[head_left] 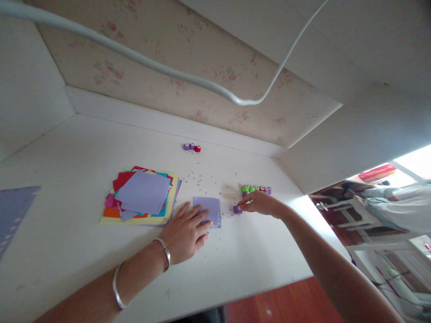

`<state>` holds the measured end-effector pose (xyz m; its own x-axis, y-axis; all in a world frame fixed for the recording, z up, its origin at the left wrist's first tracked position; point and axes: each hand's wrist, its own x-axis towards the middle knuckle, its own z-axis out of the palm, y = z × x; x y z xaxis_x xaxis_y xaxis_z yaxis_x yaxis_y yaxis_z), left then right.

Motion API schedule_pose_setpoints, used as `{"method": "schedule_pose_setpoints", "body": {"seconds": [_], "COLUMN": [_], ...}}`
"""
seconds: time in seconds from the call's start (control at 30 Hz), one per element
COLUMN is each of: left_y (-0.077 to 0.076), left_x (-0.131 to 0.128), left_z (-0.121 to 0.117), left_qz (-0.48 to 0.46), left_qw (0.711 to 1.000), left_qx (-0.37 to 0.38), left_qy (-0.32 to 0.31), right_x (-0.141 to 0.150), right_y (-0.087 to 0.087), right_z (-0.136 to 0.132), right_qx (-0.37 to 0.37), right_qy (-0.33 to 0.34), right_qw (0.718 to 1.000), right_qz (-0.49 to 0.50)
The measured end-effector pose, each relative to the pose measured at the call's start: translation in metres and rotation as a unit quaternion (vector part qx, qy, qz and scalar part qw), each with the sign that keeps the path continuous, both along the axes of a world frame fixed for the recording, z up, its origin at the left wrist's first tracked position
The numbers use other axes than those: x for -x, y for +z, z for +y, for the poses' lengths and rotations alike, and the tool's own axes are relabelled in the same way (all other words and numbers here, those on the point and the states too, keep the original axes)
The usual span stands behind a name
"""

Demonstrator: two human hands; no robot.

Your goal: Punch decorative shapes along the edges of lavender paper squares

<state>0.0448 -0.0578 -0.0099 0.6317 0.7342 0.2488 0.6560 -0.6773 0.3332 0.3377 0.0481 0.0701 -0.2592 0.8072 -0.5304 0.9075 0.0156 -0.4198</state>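
Note:
My left hand [188, 229] lies flat with fingers spread, its fingertips on a small sheet of lavender paper [213, 211]. Small holes run along that sheet's right edge. To the right of the paper, the fingers of my right hand [260, 204] are closed on a purple paper punch [237, 209] standing low at the table surface. Just behind that hand is a group of small punches in green, red and purple, among them a green punch [245, 188]; the hand partly covers the group. Tiny lavender paper bits [230, 216] lie around the held punch.
Left of my left hand is a pile of coloured paper [143, 193]. A perforated lavender sheet [15, 215] lies at the far left. Two purple punches and a red punch [197, 148] stand near the back of the white table [84, 251]. A white cable [161, 69] hangs across above.

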Motion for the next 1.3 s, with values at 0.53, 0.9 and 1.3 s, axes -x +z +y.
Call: {"method": "schedule_pose_setpoints", "body": {"seconds": [0.53, 0.9, 1.3], "left_y": [0.005, 0.003, 0.006], "left_x": [-0.001, -0.002, 0.0], "left_z": [0.002, 0.003, 0.003], "left_qz": [0.008, 0.001, -0.005], "left_qw": [1.0, 1.0, 1.0], "left_qx": [0.0, -0.003, 0.004], "left_qy": [0.002, 0.006, 0.006], "right_x": [-0.04, -0.137, -0.126], "right_y": [-0.032, -0.049, -0.03], "right_z": [-0.067, -0.014, 0.001], "right_qx": [-0.246, -0.277, -0.3], "right_qy": [-0.122, -0.387, -0.359], "right_qw": [0.962, 0.879, 0.884], "right_qz": [-0.002, -0.03, -0.005]}}
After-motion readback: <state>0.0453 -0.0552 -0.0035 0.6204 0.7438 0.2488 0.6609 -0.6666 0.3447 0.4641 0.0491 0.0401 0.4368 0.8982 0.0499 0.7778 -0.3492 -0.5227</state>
